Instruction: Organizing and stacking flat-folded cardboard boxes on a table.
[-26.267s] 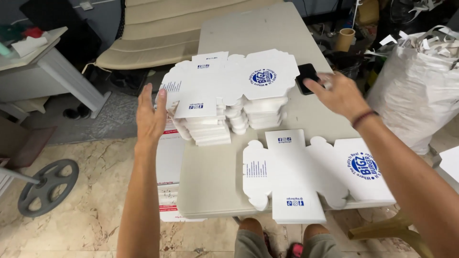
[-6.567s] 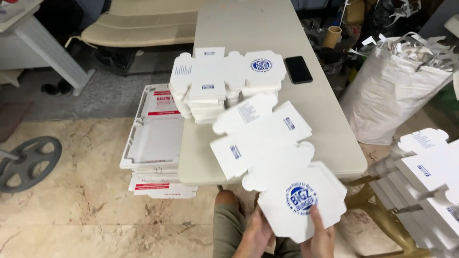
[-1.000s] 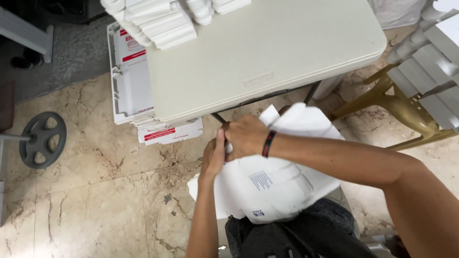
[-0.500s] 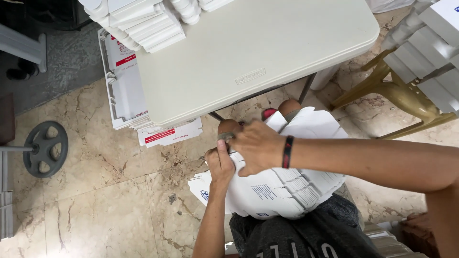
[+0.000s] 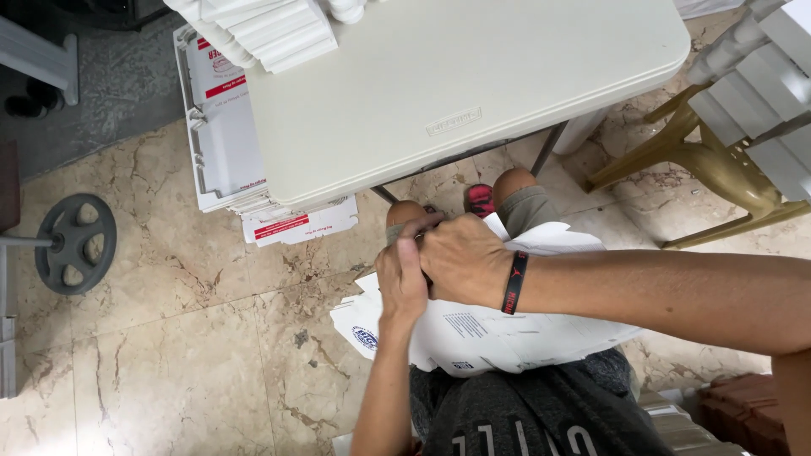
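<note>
Far left of the fingers, well apart from them, one dark round weight plate (image 5: 75, 242) lies flat on the marbled stone floor (image 5: 186, 355). Nearer, up and to the left of the fingers, one stack of flat white cartons with red printing (image 5: 221, 127) lies on the floor, partly under the table edge. Above the fingers stands one pale folding table (image 5: 473, 93), and on its far left corner sits one pile of flat white box blanks (image 5: 262, 29).

The left hand (image 5: 400, 279) rises from the bottom of the view on a nearly upright forearm, fingers (image 5: 411, 245) bent and closed narrowly on the upper left edge of the white cardboard box blank (image 5: 498, 329). The right hand (image 5: 463, 260) comes in from the right on a long, almost level forearm, with one black wristband (image 5: 514, 282); it lies over the left hand, touching it, its fingers curled down on the same part of the blank. How tightly they pinch it cannot be told.

The blank is one sheet, white, half folded, with small blue printing and a round blue mark at its left corner. It lies just under both hands, across the person's lap.

Far right of the fingers, one yellowish plastic chair (image 5: 710, 169) bears white folded boxes (image 5: 764, 67); their count is unclear.
</note>
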